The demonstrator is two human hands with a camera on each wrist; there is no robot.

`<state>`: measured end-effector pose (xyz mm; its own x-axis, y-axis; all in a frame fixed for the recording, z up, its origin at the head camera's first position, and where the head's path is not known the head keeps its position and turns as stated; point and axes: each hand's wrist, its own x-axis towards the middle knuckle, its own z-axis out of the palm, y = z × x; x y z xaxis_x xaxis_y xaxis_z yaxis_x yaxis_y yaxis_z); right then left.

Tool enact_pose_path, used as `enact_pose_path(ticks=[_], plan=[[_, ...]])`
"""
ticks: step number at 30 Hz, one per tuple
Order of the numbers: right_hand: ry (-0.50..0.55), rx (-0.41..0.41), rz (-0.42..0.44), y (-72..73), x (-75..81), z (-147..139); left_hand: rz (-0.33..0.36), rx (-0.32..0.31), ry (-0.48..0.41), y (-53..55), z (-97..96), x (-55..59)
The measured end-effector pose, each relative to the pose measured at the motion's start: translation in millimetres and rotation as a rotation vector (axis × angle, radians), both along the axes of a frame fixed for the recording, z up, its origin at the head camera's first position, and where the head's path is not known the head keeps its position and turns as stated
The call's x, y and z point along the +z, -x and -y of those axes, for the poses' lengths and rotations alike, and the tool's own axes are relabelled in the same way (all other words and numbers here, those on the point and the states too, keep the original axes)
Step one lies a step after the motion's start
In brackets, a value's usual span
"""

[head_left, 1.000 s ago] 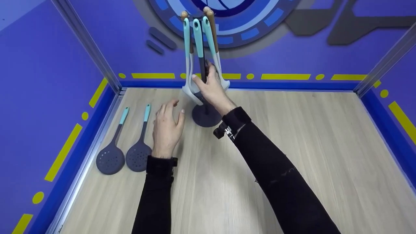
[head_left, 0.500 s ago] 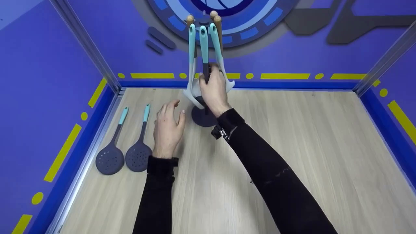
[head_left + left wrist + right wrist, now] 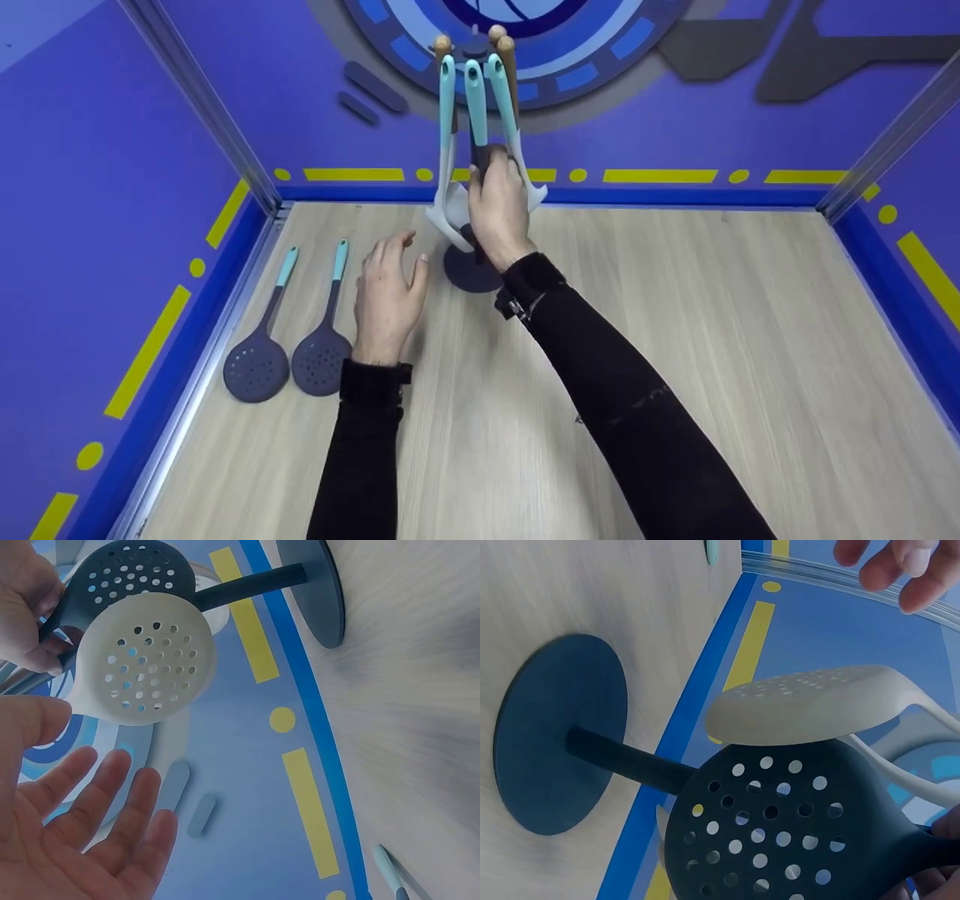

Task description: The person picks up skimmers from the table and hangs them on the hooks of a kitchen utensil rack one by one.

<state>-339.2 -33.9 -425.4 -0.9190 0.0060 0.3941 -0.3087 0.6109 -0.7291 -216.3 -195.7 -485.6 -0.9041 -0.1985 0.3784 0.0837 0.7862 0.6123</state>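
Note:
My right hand (image 3: 501,206) grips the neck of a dark grey skimmer (image 3: 780,817) with a mint handle (image 3: 475,105), which hangs at the front of an upright utensil stand. The stand's round dark base (image 3: 466,271) rests on the table, and its post runs up behind the skimmer. A pale skimmer (image 3: 150,660) hangs just left of the dark one. Another mint-handled pale utensil (image 3: 529,180) is on the right. My left hand (image 3: 386,296) is held left of the stand, fingers spread and loosely bent, touching none of the utensils.
Two dark skimmers, a left one (image 3: 256,367) and a right one (image 3: 321,362), lie side by side on the wooden table (image 3: 675,337). Wooden-handled utensils (image 3: 508,67) hang on the stand's far side. Blue walls (image 3: 750,135) enclose the back and sides.
The hanging utensils have shifted slightly right and the stand's top looks lower. My right hand has moved slightly right and wrapped round the dark skimmer's neck. The left hand has stayed nearly still.

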Motion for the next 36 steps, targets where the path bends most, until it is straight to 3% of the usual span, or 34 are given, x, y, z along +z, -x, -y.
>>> enact_pose_path(ticks=[7,19,36], plan=[[-0.043,0.004,0.009,0.4,0.7,-7,-0.004,-0.008,-0.003,1.6,-2.0,1.5],[-0.031,0.072,-0.036,-2.6,-0.3,-32,-0.002,-0.023,0.012,2.0,-4.8,3.7],[-0.071,0.179,-0.045,-15.6,4.9,-97,-0.006,-0.044,0.003,6.7,-8.9,2.5]])
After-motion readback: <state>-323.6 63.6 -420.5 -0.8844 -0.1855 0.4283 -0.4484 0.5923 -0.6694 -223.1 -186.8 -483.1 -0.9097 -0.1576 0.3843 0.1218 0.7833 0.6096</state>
